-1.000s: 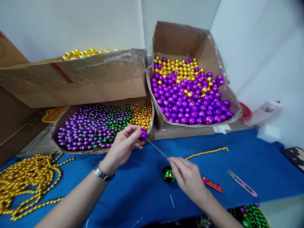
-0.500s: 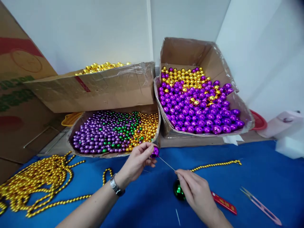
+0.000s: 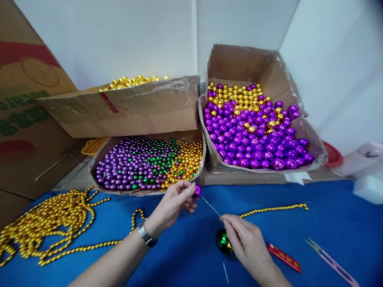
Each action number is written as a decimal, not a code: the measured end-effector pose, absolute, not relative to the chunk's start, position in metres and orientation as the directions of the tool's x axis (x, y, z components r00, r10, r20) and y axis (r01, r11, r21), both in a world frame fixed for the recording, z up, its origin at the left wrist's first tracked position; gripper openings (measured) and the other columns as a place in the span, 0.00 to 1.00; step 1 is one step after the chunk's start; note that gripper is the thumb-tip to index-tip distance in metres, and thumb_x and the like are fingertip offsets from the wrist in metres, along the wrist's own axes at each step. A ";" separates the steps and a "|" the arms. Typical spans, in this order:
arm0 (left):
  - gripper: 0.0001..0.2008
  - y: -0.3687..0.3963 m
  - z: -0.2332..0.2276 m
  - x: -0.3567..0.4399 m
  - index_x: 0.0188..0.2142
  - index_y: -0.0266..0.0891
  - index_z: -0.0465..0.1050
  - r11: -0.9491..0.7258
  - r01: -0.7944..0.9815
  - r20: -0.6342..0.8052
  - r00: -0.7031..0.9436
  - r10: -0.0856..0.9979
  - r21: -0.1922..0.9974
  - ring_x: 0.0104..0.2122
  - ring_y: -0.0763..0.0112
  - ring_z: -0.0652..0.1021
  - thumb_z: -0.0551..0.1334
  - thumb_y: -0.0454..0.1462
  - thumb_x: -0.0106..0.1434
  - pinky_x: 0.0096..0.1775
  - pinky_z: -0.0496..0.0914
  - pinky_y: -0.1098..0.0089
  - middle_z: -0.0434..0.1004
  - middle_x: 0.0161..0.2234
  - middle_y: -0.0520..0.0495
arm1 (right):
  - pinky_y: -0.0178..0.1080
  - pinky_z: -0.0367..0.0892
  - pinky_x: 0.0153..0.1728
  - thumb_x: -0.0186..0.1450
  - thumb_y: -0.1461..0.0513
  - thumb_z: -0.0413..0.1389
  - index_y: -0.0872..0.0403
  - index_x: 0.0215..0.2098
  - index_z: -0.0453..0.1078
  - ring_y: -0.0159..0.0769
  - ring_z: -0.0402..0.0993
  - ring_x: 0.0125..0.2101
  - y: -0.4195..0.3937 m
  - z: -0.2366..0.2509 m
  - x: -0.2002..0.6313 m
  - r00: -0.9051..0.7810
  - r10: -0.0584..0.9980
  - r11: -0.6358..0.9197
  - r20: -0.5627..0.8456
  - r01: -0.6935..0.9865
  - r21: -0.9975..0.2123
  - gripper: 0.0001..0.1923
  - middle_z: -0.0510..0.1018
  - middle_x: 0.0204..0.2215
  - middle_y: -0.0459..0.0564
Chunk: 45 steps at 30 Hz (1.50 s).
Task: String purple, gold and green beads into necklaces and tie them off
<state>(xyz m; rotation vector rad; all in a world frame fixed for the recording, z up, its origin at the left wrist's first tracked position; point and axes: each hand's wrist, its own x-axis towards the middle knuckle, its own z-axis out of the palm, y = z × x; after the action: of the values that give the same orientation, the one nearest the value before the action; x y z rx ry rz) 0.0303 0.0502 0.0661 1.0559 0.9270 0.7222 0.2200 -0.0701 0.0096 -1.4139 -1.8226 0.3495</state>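
My left hand [image 3: 175,201] pinches a shiny purple bead [image 3: 196,191] just in front of the low box of small beads [image 3: 149,163]. A thin metal needle [image 3: 211,206] runs from the bead down to my right hand [image 3: 243,241], whose fingertips grip its other end. A large green bead [image 3: 224,241] lies on the blue cloth [image 3: 167,251], partly hidden under my right hand. A gold bead strand [image 3: 273,208] stretches right from near my right fingertips.
A box of large purple and gold beads [image 3: 254,131] stands at the back right, a box of gold beads [image 3: 131,105] at the back left. A pile of gold strands [image 3: 48,223] lies left. Red strip [image 3: 284,258] and thread snips [image 3: 330,261] lie right.
The view has shifted down and left, so the boxes appear higher and further right. My hands keep the same grip on bead and needle, now a little closer together.
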 end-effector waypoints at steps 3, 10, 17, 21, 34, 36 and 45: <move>0.13 0.050 0.070 0.028 0.31 0.37 0.67 0.218 -0.015 -0.201 0.332 0.922 0.976 0.20 0.75 0.73 0.64 0.45 0.57 0.21 0.67 0.76 0.70 0.22 0.52 | 0.35 0.69 0.37 0.68 0.66 0.45 0.54 0.42 0.69 0.35 0.76 0.34 -0.069 0.010 0.223 -0.073 0.909 0.338 0.411 0.706 -0.623 0.11 0.78 0.32 0.51; 0.19 0.002 0.077 0.063 0.44 0.46 0.71 -0.348 0.177 0.228 0.480 0.847 0.920 0.35 0.67 0.76 0.68 0.38 0.52 0.38 0.71 0.72 0.77 0.38 0.50 | 0.27 0.63 0.32 0.68 0.64 0.48 0.53 0.38 0.71 0.26 0.75 0.30 -0.065 0.026 0.278 0.056 0.974 0.106 0.222 0.749 -0.654 0.10 0.78 0.30 0.41; 0.17 -0.088 0.029 0.176 0.47 0.39 0.70 -0.467 0.023 0.022 0.996 0.089 0.884 0.41 0.60 0.76 0.62 0.41 0.59 0.44 0.69 0.61 0.76 0.43 0.43 | 0.26 0.58 0.31 0.67 0.64 0.49 0.55 0.40 0.72 0.24 0.71 0.28 -0.066 0.042 0.326 0.109 0.988 -0.001 0.110 0.714 -0.700 0.09 0.76 0.27 0.41; 0.29 -0.097 0.031 0.194 0.55 0.40 0.65 -0.518 -0.124 0.090 0.992 -0.089 0.846 0.52 0.55 0.70 0.65 0.45 0.55 0.50 0.67 0.60 0.67 0.55 0.38 | 0.26 0.58 0.30 0.67 0.64 0.49 0.55 0.38 0.72 0.24 0.70 0.26 -0.073 0.047 0.320 0.092 0.986 0.037 0.138 0.687 -0.726 0.09 0.76 0.27 0.41; 0.12 0.133 0.155 0.208 0.43 0.36 0.70 -0.819 0.457 0.311 0.767 0.561 0.348 0.38 0.66 0.76 0.55 0.39 0.63 0.41 0.68 0.68 0.77 0.38 0.43 | 0.27 0.57 0.27 0.70 0.61 0.43 0.53 0.33 0.68 0.26 0.69 0.25 -0.084 0.021 0.294 0.082 0.974 0.123 0.211 0.592 -0.796 0.13 0.73 0.24 0.41; 0.14 0.170 0.143 0.228 0.43 0.34 0.70 -0.796 0.522 0.298 0.741 0.601 0.306 0.41 0.59 0.75 0.59 0.37 0.59 0.43 0.68 0.63 0.75 0.39 0.39 | 0.27 0.57 0.29 0.70 0.61 0.44 0.52 0.33 0.67 0.26 0.69 0.26 -0.082 0.019 0.291 0.081 0.976 0.122 0.204 0.571 -0.812 0.12 0.74 0.25 0.42; 0.12 0.192 0.135 0.238 0.41 0.35 0.72 -0.733 0.485 0.249 0.725 0.642 0.477 0.41 0.58 0.75 0.61 0.38 0.57 0.44 0.69 0.59 0.74 0.40 0.39 | 0.28 0.59 0.29 0.70 0.62 0.44 0.52 0.35 0.68 0.27 0.69 0.26 -0.081 0.021 0.289 0.143 0.960 0.128 0.241 0.544 -0.829 0.11 0.73 0.26 0.43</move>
<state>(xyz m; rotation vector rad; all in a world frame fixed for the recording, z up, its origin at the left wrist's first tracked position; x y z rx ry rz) 0.2385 0.1924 0.1350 2.5487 0.8703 0.5700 0.2887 -0.0806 0.0209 -1.5323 -1.5165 0.5903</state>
